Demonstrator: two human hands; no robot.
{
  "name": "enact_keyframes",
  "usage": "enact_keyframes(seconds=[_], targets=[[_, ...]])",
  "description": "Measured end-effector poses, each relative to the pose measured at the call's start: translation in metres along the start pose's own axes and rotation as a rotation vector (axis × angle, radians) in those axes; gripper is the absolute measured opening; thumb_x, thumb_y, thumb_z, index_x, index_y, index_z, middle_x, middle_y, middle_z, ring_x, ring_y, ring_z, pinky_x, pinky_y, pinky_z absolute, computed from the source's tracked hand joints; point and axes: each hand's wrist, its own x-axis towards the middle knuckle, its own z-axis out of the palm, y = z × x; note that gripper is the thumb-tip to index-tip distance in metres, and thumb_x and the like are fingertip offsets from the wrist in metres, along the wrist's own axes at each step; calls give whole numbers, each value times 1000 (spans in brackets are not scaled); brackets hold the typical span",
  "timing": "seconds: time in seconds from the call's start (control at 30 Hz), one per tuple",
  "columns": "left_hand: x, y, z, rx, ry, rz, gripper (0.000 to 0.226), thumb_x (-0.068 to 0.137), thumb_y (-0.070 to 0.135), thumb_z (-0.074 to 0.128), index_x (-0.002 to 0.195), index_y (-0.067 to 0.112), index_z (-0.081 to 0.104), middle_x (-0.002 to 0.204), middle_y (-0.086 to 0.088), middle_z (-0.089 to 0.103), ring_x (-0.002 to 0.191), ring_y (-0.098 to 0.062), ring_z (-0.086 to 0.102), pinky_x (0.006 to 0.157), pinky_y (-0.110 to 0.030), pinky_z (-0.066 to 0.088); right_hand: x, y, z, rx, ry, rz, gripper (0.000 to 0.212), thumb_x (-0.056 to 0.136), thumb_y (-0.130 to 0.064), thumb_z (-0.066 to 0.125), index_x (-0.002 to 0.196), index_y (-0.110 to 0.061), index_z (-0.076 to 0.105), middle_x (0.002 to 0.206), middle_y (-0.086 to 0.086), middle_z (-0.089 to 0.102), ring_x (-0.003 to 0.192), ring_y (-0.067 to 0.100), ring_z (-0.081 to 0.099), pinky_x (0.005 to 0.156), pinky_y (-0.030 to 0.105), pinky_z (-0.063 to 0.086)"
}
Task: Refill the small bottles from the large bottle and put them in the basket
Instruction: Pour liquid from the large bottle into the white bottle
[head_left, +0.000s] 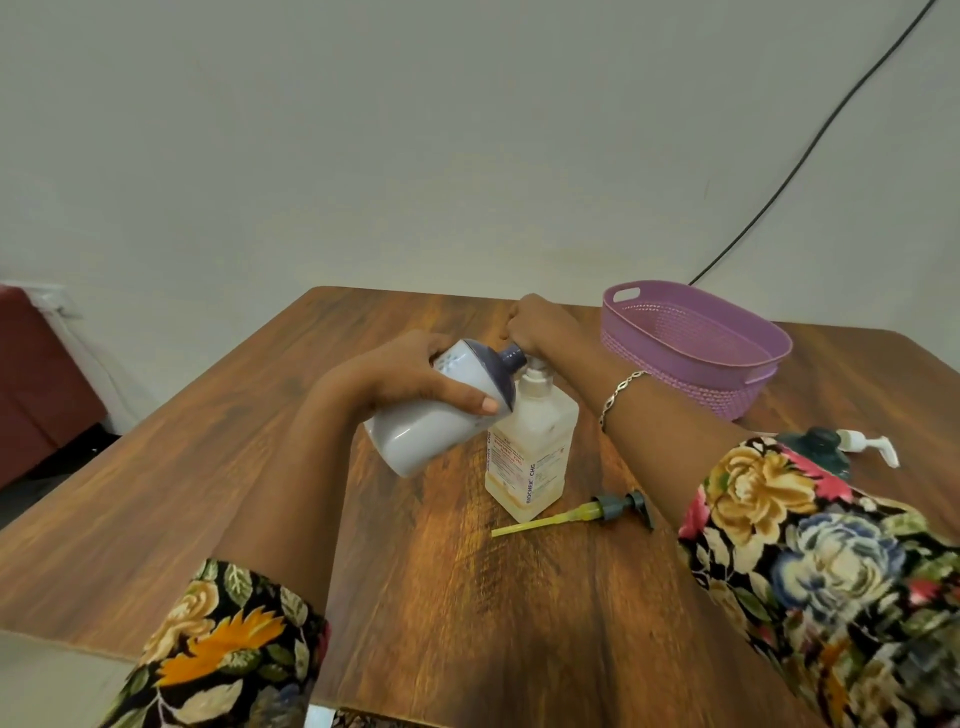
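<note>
Basket (691, 379) of purple plastic sits at the far right of the wooden table (441, 597), well apart from the hands, and no bottle shows inside it. At mid-table stands the clear bottle (535, 441), upright, with pale liquid and a printed label; it looks to be the large one that supplies the refill. The left hand (395, 374) grips the white bottle (431, 421) round its body, thumb along the side, and holds it off the table, tilted so its dark open neck points at the clear bottle's pump head (535, 376), probably to catch what the nozzle gives. The right hand (540, 322) is curled over that pump head, likely to press it down.

A loose pump (597, 512) with a yellow tube lies just in front of the clear bottle. Behind the right sleeve (810, 545) a dark bottle (821, 447) and a white pump (872, 447) are partly hidden, so that arm would need to pass over them on the way to the basket.
</note>
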Motion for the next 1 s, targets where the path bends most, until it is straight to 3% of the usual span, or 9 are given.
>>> enact_keyframes(seconds=[0.1,0.2,0.4,0.57,0.8,0.9,1.0], targets=[[-1,4,-1,-20,12,29,38,72,31,74,105,23,57,95,1,65,84,-17,65,62,-23,52,-1,-4,-7,101,26,-13,27,90,-5,46,111,-1,63,112,15,64,99,28,60,88,35,48],[0,9,-5,-12,27,36,38,73,31,74,105,22,57,95,0,65,83,-17,65,62,-23,53,-1,-11,-15,94,23,-59,27,90,-3,47,113,2,61,116,17,62,106,31,58,95,38,47],[0,-2,-1,-3,-18,5,38,73,31,74,106,21,57,97,-1,64,86,-18,64,64,-25,53,1,-6,-1,-39,-54,-39,32,90,0,45,120,-1,58,121,15,60,107,28,58,94,35,48],[1,-4,0,-28,-13,6,47,67,37,78,106,19,57,96,-1,65,86,-18,65,65,-26,53,1,-3,-1,-79,-61,-67,30,91,-1,45,117,2,59,118,17,62,87,23,53,72,28,41],[3,5,-5,-18,13,45,36,72,31,74,103,22,57,96,-1,65,84,-18,65,66,-26,55,-10,-9,-20,110,-19,-186,31,91,4,44,118,4,60,123,17,59,114,29,54,93,33,43],[4,1,-4,2,-8,10,43,67,35,78,102,21,57,96,-1,65,85,-19,65,66,-27,54,-7,-5,-9,107,-21,-141,32,88,5,43,114,5,62,116,19,62,100,27,59,82,34,47],[4,-5,0,-2,-17,-1,52,62,41,80,104,22,58,96,0,66,85,-18,65,65,-27,54,-7,-1,-1,105,-49,-120,32,88,4,44,113,1,63,96,10,60,84,22,51,62,26,42]])
